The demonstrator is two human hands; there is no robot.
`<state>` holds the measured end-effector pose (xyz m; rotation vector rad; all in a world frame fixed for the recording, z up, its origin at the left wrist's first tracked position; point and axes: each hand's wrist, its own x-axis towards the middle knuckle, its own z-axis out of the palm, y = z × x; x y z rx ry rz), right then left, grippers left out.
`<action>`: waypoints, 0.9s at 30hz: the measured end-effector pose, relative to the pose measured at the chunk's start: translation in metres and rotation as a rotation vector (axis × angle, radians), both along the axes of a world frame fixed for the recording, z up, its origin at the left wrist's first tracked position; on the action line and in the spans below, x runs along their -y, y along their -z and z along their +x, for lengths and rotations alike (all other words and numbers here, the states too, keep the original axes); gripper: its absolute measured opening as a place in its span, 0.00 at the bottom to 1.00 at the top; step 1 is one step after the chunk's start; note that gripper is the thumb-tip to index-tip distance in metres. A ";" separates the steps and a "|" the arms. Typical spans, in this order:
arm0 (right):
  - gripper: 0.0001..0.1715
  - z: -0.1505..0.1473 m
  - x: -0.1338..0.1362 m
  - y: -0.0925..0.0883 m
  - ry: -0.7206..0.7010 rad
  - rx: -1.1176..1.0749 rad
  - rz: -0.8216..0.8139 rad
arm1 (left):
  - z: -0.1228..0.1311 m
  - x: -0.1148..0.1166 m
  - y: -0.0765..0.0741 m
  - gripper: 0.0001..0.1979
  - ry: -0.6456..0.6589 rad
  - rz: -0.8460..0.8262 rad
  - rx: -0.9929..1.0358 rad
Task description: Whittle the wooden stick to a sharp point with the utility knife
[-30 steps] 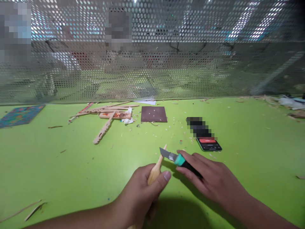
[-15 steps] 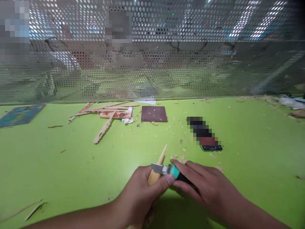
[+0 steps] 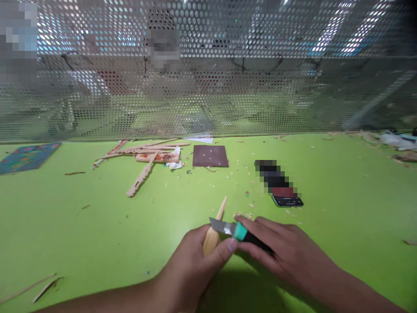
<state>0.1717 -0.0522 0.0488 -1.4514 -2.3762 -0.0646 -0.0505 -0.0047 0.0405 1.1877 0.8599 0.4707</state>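
My left hand (image 3: 195, 261) is wrapped round a pale wooden stick (image 3: 211, 241), whose tapered tip points up and away from me. My right hand (image 3: 282, 248) grips a knife (image 3: 240, 231) with a black and green handle. The knife's flat metal blade lies across the stick just above my left hand, pointing left. My left thumb touches the knife near the green collar. The lower end of the stick is hidden by my left hand.
Carved wooden sticks (image 3: 140, 179) lie at the back left of the green table (image 3: 97, 234). Beyond my hands are a brown square (image 3: 210, 156), a phone (image 3: 288, 201) and wood shavings. A patterned sheet (image 3: 29, 157) lies far left. A perforated metal screen (image 3: 208, 100) stands behind.
The knife blade has moved slightly up along the stick, towards its tip. My right hand has shifted a little with it, while my left hand keeps its hold.
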 end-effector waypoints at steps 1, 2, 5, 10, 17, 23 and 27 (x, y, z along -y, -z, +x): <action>0.30 -0.001 0.000 0.001 -0.019 -0.005 -0.022 | 0.000 0.000 0.000 0.19 0.003 -0.009 -0.003; 0.30 -0.001 0.000 0.002 -0.031 -0.006 -0.034 | 0.001 0.000 0.000 0.19 0.000 -0.019 -0.019; 0.30 -0.004 0.002 0.003 -0.023 -0.001 -0.022 | 0.003 0.001 0.000 0.20 -0.019 -0.019 -0.055; 0.27 -0.008 0.004 0.003 0.029 0.021 0.054 | 0.008 0.003 -0.002 0.24 -0.051 0.008 -0.039; 0.26 0.002 -0.003 -0.004 0.128 0.055 0.189 | 0.005 0.004 -0.003 0.26 -0.033 -0.021 -0.158; 0.26 0.004 -0.002 -0.004 0.018 -0.010 -0.007 | 0.005 0.002 -0.005 0.22 0.011 0.050 -0.065; 0.28 0.001 0.001 -0.001 0.013 0.026 -0.004 | 0.008 0.003 -0.007 0.23 -0.011 0.036 -0.031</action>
